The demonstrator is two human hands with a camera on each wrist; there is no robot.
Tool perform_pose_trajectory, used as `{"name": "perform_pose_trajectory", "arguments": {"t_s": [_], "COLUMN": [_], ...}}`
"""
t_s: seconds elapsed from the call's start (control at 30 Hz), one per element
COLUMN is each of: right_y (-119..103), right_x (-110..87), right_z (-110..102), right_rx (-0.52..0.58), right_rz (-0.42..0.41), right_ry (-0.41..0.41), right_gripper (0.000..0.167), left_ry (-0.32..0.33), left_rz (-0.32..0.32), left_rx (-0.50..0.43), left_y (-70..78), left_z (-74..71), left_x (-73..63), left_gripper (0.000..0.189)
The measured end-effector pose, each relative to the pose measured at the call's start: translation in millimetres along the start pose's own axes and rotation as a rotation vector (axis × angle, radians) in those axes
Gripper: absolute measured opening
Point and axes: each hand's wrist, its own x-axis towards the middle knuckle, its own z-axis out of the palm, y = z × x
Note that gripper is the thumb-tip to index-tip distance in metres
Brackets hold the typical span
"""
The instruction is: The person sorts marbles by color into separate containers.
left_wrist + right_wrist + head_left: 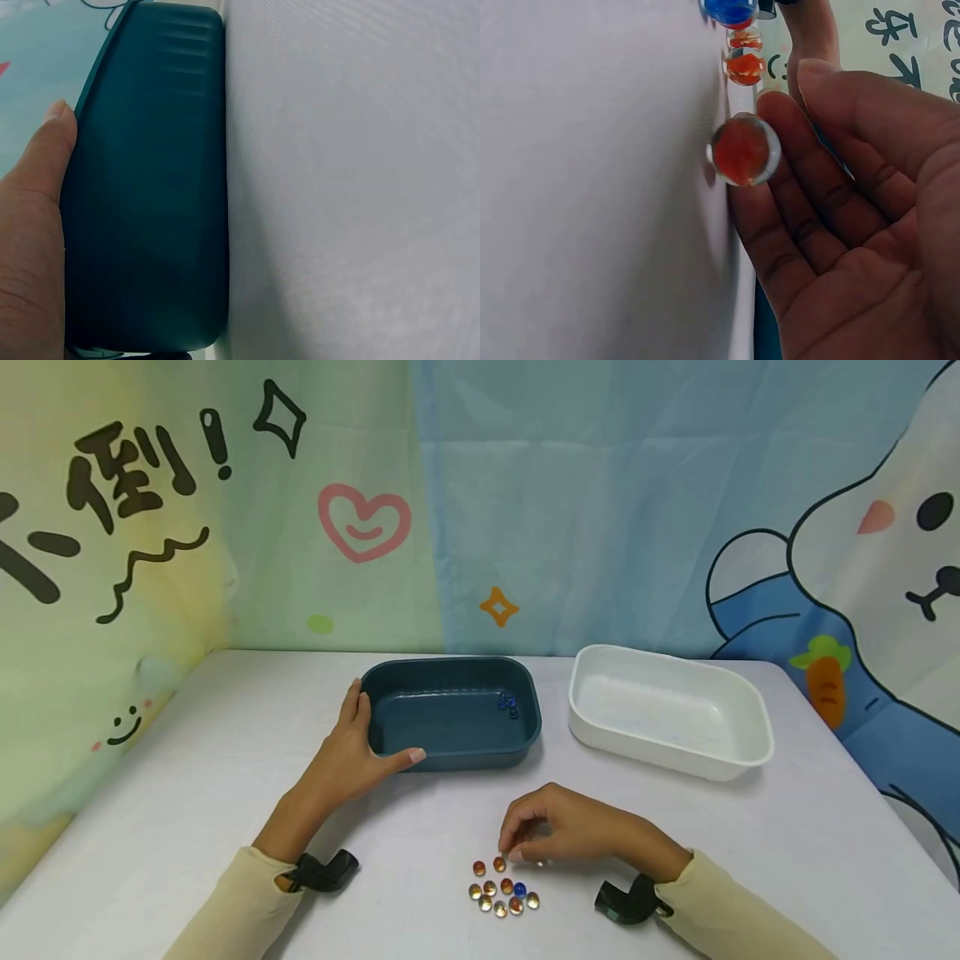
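Note:
A dark blue rectangular tray [450, 758] stands at the middle back with several small blue marbles [507, 703] at its inner right. My left hand [352, 760] rests against its left front corner, fingers along the left side and thumb along the front rim. The left wrist view shows the thumb [46, 150] at the rim. My right hand [558, 822] hovers low over the table, fingertips beside an orange marble [499, 864]. In the right wrist view its fingers curve loosely with a gap to the thumb, next to an orange-and-clear marble [742, 150].
Several orange and yellowish glass marbles [490, 887] and one blue marble [520, 889] lie in a cluster in front of the right hand. A white rectangular tray [660, 752] stands at the back right. Printed cloth [570, 527] hangs behind the white-covered table [135, 827].

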Motion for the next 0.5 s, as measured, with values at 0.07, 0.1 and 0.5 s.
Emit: {"name": "perform_pose_trajectory", "arguments": {"t_s": [0.07, 0.1, 0.5], "right_y": [1.1, 1.8, 4.9], "right_x": [0.0, 0.0, 0.3], "right_z": [0.1, 0.3, 0.8], "right_rx": [0.005, 0.01, -0.003], "right_rz": [-0.012, -0.016, -0.021], "right_ry": [-0.01, -0.016, -0.059], "right_gripper": [0.012, 0.011, 0.011], "left_ry": [-0.002, -0.003, -0.005], "left_rz": [-0.002, -0.001, -0.012], "left_rx": [-0.003, -0.004, -0.004], "left_y": [-0.1, -0.1, 1.8], "left_z": [0.2, 0.3, -1.2], "left_x": [0.3, 0.4, -0.5], "left_gripper": [0.126, 0.126, 0.125]}}
